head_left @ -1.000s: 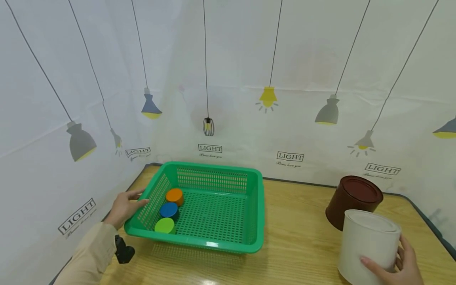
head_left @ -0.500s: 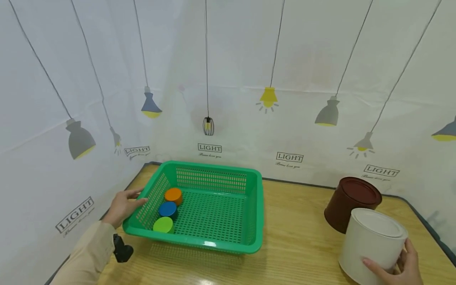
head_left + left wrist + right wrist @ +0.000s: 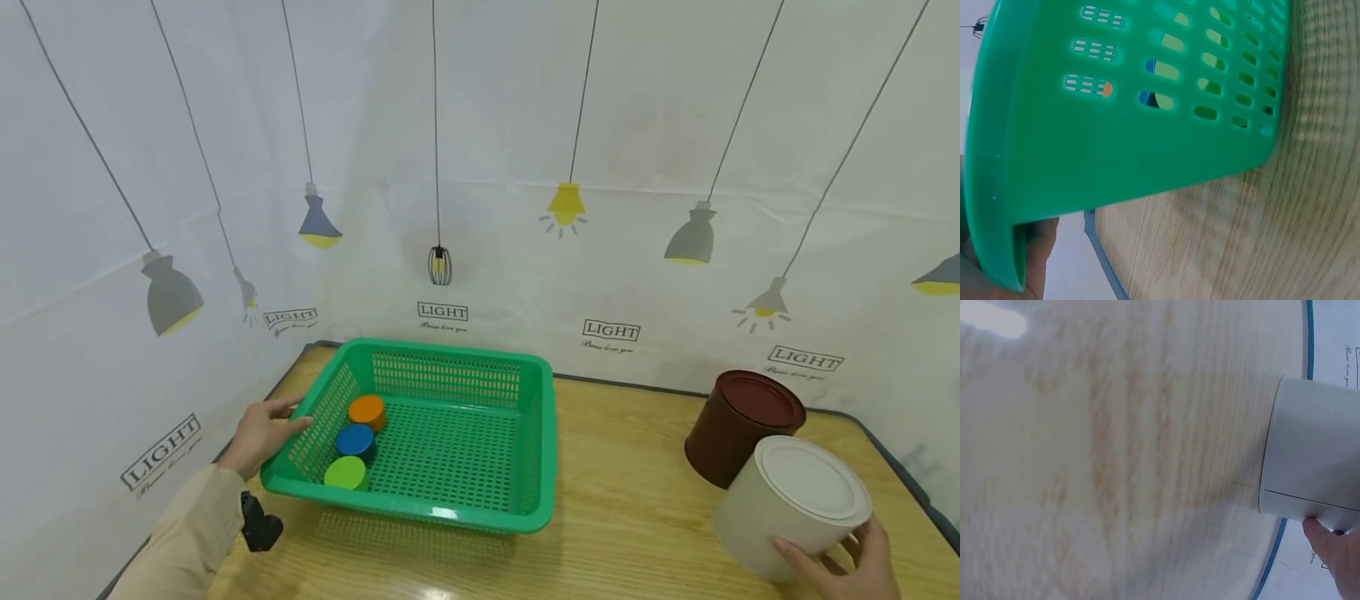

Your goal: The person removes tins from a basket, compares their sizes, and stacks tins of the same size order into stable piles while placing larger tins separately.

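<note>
In the head view my left hand [image 3: 258, 433] grips the left rim of a green plastic basket [image 3: 450, 458], thumb over the edge. The left wrist view shows part of that hand [image 3: 1038, 256] behind the rim. Inside the basket, along its left wall, lie an orange round block [image 3: 367, 414], a blue one [image 3: 356, 442] and a lime green one [image 3: 347, 474]. On the right, my right hand [image 3: 851, 567] holds a white lidded can [image 3: 776, 517], tilted with its top to the right; its thumb presses the near side. Most of the right fingers are hidden behind the can.
A dark brown lidded can [image 3: 738, 433] stands just behind the white one, partly covered by it. The wooden table [image 3: 622, 483] reaches back to a white sheet [image 3: 495, 275] printed with lamps. A black device [image 3: 260, 525] is worn at the left wrist.
The white can has tipped further over, its top swinging to the right, and the right hand has turned with it. Left hand, basket and blocks stay put.
</note>
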The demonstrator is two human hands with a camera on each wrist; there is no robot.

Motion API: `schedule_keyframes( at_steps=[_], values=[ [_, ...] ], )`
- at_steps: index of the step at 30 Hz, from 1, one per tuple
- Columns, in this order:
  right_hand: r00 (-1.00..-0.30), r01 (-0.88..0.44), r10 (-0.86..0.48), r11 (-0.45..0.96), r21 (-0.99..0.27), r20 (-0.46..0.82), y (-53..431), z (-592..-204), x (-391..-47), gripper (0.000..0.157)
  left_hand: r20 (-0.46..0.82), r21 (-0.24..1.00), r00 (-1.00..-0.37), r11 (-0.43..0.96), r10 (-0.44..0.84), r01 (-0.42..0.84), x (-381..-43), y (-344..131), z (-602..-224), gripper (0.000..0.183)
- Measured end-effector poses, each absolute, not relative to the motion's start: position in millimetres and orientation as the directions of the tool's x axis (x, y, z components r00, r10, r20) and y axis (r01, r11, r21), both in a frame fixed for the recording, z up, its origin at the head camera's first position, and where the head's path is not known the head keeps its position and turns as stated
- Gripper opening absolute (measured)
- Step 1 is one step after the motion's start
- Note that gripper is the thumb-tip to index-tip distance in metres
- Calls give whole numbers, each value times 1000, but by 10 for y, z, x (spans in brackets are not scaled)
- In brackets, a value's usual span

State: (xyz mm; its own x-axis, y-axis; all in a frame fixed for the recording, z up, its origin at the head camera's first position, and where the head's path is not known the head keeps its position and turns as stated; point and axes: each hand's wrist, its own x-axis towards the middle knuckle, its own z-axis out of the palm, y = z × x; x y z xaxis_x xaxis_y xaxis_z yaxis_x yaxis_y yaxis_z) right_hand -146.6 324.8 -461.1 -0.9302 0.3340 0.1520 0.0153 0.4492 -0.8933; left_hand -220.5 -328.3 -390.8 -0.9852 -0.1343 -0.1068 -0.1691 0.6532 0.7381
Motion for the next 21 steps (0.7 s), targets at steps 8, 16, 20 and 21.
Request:
schedule_keyframes(
  at_steps=[8, 16, 20, 21],
  values=[
    [-945, 15, 301, 431, -902, 128, 3278, -4597, -1469, 79, -104, 732, -984, 659, -142, -172, -2206, -3271, -3909, 58],
    [-936, 18, 321, 457, -889, 146, 3299, -4568, -1460, 80, -110, 729, -984, 661, -141, -176, -2198, -3271, -3908, 58],
    [-920, 69, 359, 537, -841, 154, 3450, -4643, -1491, 88, -112, 740, -984, 649, -135, -173, -2199, -3267, -3910, 58],
    [-918, 75, 366, 532, -843, 149, 3499, -4664, -1509, 91, -114, 743, -984, 647, -135, -175, -2198, -3270, -3911, 58]
  ],
)
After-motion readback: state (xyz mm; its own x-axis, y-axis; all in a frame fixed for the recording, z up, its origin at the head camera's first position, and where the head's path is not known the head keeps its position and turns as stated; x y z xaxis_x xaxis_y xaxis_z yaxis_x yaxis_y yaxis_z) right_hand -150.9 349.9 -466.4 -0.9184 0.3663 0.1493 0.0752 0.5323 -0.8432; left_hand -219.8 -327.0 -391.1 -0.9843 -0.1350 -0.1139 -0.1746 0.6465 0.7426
